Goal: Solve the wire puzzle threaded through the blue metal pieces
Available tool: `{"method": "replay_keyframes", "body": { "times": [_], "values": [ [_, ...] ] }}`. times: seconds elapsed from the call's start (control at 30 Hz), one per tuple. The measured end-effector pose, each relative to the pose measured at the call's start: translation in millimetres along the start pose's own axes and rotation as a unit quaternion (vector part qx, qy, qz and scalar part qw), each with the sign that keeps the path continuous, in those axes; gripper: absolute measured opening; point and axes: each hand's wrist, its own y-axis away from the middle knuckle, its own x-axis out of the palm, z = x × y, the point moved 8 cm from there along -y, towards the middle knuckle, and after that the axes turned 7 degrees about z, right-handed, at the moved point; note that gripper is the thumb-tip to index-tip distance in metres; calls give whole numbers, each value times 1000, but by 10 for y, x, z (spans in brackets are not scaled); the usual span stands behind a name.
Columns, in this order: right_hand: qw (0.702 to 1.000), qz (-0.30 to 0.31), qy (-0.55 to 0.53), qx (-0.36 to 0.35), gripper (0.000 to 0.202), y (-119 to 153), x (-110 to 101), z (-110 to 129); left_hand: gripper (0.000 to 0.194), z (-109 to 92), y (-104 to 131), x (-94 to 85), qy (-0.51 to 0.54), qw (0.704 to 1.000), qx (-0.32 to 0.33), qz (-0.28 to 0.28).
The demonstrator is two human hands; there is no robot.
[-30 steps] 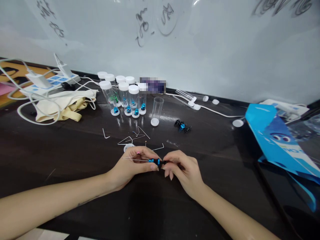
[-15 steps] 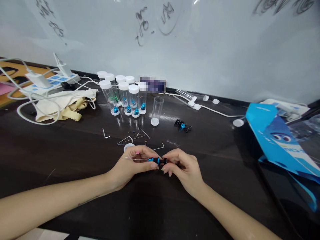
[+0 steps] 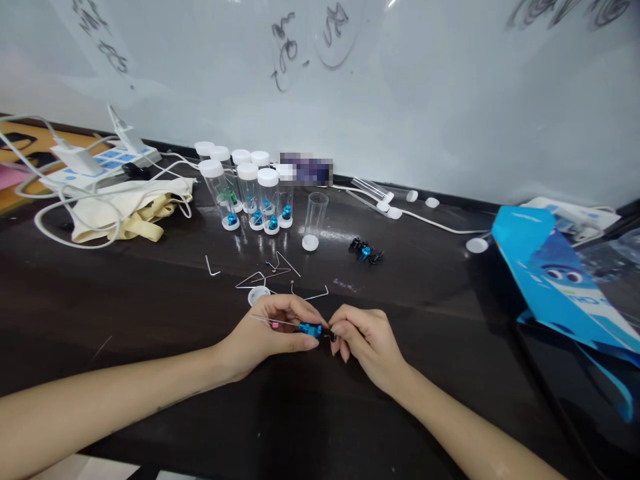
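Observation:
My left hand (image 3: 273,328) is closed on a small blue and black metal part (image 3: 311,329), held level above the dark table. A thin wire with a pink bead (image 3: 275,325) runs left from the part across my palm. The fingers of my right hand (image 3: 364,337) pinch the black end (image 3: 332,335) of the same part. Just behind my left hand lie a white cap (image 3: 259,295) and several thin bent wires (image 3: 270,275). An open clear tube (image 3: 315,221) stands farther back.
Several capped tubes (image 3: 248,193) stand back left. Small black and blue parts (image 3: 365,252) lie right of the open tube. A hex key (image 3: 211,267), a cloth bag (image 3: 127,208) and a power strip (image 3: 107,163) are left; a blue bag (image 3: 565,280) is right.
My right fingers have curled more tightly around the black end and shifted slightly. More of the blue part's body shows between my left fingers.

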Motion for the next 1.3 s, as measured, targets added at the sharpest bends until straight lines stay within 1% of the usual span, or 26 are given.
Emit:
{"method": "replay_keyframes", "body": {
  "times": [0.23,0.37,0.43,0.57,0.67,0.7,0.8,0.87,0.97,1.3],
  "values": [
    [999,27,19,15,46,6,55,-41,16,28,-3,-14,4,1000,-21,-11],
    [999,27,19,14,47,13,51,-45,17,28,-18,-19,7,1000,-22,-16],
    [1000,21,14,8,43,16,35,-36,17,21,-21,-25,13,1000,-16,-18],
    [999,-18,-5,-36,24,22,-35,44,17,1,-13,-66,39,998,-1,-41],
    [996,-29,14,-84,29,27,-41,136,17,-2,0,-96,51,997,0,-60],
    [995,-31,29,-95,28,30,-37,161,17,-6,3,-98,53,997,2,-61],
    [989,-48,75,-119,17,43,-40,212,16,-20,6,-83,57,997,11,-51],
    [987,-54,84,-128,13,51,-43,224,16,-24,6,-71,56,997,14,-43],
    [988,-52,68,-125,13,52,-42,204,16,-17,6,-71,52,998,12,-44],
    [996,-27,35,-79,7,18,-23,118,16,16,-11,-87,32,998,-5,-49]
  ]
}}
